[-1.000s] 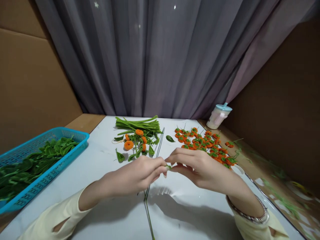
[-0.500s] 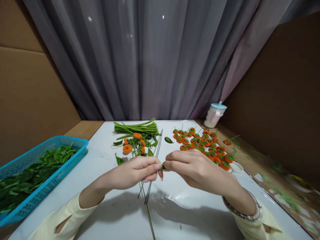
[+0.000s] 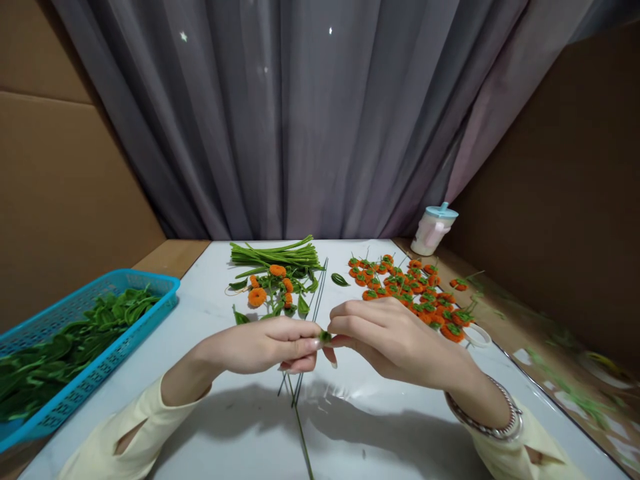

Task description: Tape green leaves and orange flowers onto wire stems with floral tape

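Between my fingertips is a small fuzzy green piece [image 3: 325,337], perhaps chenille; its shape is mostly hidden. My left hand [image 3: 275,343] pinches it from the left with thumb and forefinger. From the right, the fingers of my right hand [image 3: 393,340] close on its other side. Behind my left hand lies a branch with fuzzy orange balls [image 3: 257,297] and green leaves. Thin dark stem wires [image 3: 320,287] run under my hands, and a long green stem [image 3: 303,437] reaches toward the front edge.
A blue basket [image 3: 173,288] of fuzzy green leaves stands at left. Green stems [image 3: 275,253] are bundled at the back. Many orange pieces with green tops [image 3: 453,332] spread at right, near a white ring [image 3: 479,335]. One loose leaf [image 3: 340,280] and a lidded cup [image 3: 433,230] are farther back.
The fingers of both hands have shifted slightly around the green piece, and more of it shows now. The view has moved a little.
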Motion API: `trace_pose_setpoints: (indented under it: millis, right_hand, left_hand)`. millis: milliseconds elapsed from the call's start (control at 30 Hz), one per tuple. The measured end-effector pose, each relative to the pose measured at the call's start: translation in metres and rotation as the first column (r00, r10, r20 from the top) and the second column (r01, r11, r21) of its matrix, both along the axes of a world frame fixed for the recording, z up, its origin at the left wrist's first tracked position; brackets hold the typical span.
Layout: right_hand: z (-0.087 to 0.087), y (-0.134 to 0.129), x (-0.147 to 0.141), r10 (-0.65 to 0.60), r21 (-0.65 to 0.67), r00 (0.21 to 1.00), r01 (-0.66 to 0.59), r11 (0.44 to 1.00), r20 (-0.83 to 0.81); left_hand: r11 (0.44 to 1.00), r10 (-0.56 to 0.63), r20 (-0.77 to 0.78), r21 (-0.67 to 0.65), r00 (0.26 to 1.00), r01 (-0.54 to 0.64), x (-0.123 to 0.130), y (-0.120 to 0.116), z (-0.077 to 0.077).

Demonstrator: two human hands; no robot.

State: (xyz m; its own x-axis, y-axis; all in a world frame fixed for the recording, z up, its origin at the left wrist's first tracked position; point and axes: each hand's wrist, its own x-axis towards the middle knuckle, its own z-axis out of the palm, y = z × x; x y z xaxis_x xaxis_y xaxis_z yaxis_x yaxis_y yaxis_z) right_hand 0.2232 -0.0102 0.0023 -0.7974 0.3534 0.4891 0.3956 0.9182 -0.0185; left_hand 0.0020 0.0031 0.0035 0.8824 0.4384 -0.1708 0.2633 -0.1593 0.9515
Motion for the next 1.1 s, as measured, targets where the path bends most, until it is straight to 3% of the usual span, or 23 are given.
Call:
trace_pose_setpoints:
  millis: [333,433,633,800,933,1100]
  right_hand:
    - [-0.007,0.004,-0.003,0.001,-0.078,0.997,-0.007,0.997,-0.075]
    - [-0.008,0.006,-0.004,-0.004,-0.092,0.996,-0.004,0.996,-0.086]
    - [-0.007,0.007,-0.007,-0.065,0.037,0.998,0.066,0.997,-0.021]
    - [-0.010,0.008,-0.008,-0.054,0.114,0.998,0.056,0.992,-0.022]
    - [-0.014,0.010,-0.008,-0.019,0.017,0.993,0.021,1.000,-0.113]
    - [-0.017,0.010,-0.012,-0.018,-0.176,0.955,-0.036,0.984,-0.296]
  left_hand:
    - [0.996,0.053,-0.033,0.078,0.998,-0.050,0.000,-0.002,-0.002]
    - [0.979,0.114,-0.052,0.175,0.992,-0.103,0.000,-0.005,-0.003]
    - [0.911,0.260,-0.107,0.357,0.960,-0.207,0.002,-0.012,-0.001]
    - [0.851,0.305,-0.114,0.478,0.946,-0.216,0.004,-0.016,0.000]
    - [0.766,0.337,-0.079,0.602,0.938,-0.224,0.005,-0.020,-0.001]
    - [0.720,0.343,-0.076,0.662,0.936,-0.210,0.005,-0.027,-0.002]
